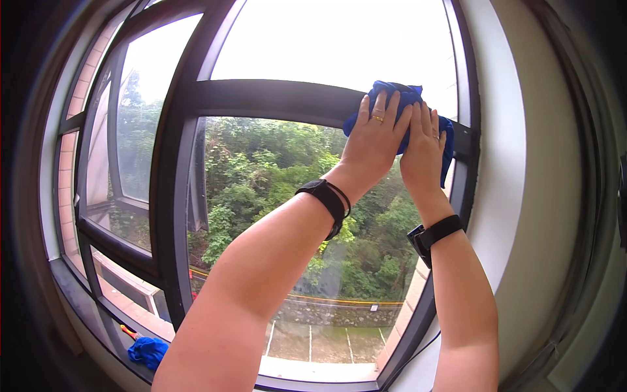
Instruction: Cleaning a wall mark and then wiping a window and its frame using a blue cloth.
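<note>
A blue cloth is bunched over the right end of the dark window crossbar. My left hand lies on the cloth, fingers stretched upward and slightly apart, pressing it to the bar. Beside it, my right hand holds the cloth with its fingers closer together. One corner of the cloth hangs down to the right of that hand, near the right side of the window frame. The cloth hides the part of the bar beneath it.
On the sill at lower left lie a second blue cloth and a tool with a red-and-yellow handle. A tilted-out window sash is at left. The white wall reveal borders the right, with a thin black cable below.
</note>
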{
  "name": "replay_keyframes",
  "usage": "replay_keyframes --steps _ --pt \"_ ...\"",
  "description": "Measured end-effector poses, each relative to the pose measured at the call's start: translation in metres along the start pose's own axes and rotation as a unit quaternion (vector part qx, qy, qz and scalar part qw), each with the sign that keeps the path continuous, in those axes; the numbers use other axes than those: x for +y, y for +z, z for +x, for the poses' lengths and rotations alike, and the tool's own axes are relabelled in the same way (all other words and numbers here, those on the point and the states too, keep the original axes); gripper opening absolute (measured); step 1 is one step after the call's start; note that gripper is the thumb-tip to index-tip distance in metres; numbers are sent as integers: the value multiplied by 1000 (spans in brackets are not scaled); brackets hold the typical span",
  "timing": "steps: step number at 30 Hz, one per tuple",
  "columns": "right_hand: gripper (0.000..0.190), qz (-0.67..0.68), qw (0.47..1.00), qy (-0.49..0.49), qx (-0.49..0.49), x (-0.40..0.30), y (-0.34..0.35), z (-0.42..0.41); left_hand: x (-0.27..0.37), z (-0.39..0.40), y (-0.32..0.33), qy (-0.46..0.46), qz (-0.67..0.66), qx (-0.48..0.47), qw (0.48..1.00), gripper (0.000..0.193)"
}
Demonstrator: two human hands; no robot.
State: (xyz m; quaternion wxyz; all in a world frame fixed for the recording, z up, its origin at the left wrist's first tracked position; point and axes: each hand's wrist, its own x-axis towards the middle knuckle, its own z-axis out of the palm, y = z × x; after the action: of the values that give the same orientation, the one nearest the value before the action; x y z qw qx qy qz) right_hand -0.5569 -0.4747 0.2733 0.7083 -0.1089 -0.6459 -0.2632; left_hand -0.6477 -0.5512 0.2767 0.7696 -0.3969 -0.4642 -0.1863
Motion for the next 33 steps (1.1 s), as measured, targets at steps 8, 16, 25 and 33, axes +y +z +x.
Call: replay_keyframes --steps 8,16,25,33 --pt "63 5 998 -45 41 -100 36 19 -95 -43 -19 -18 5 18 1000 61" --pt "65 68 992 -98 36 -178 52 32 -167 -82 -40 -40 26 43 998 54" --pt "58 46 994 -101 -5 -156 42 30 -138 -69 -30 -84 37 18 996 61" --pt "62 -40 998 -52 -13 -117 28 21 -115 -53 -22 -27 -51 44 997 70"
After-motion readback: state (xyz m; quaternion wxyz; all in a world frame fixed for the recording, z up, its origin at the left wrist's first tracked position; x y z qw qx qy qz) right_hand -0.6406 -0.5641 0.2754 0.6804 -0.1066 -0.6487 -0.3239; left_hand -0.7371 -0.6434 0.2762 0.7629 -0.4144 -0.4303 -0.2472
